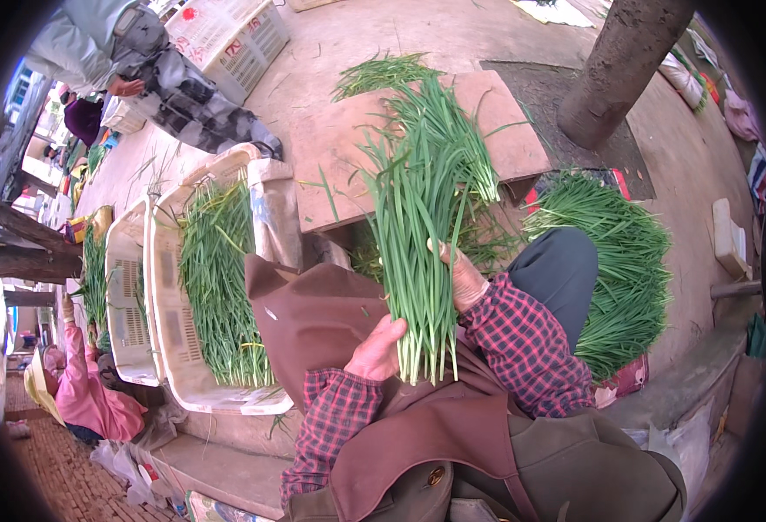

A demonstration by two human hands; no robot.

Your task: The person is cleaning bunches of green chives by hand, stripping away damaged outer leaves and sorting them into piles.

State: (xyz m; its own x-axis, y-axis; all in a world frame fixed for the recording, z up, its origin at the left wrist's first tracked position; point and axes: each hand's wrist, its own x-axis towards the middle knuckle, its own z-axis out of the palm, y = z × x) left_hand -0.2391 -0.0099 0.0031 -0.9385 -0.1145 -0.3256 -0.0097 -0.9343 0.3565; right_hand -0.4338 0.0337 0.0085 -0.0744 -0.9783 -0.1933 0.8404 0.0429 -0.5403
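A bunch of garlic chives (413, 235) stands slanted over my lap, its pale stem ends toward me and its green leaves pointing away. Around the lower left of the stems is my left hand (379, 350), with the thumb showing and the other fingers hidden. My right hand (463, 278) grips the same bunch from the right, higher up. Just beyond, more chives (465, 143) lie on a low wooden board (335, 152), partly behind the held bunch. Another loose heap of chives (383, 73) rests at the board's far edge.
At left is a white plastic crate (167, 331) filled with chives, with another crate (122, 300) beside it. A large chive pile (613, 261) lies to my right. A tree trunk (622, 74) rises beyond the board. Co-workers (96, 391) are at the left and far left.
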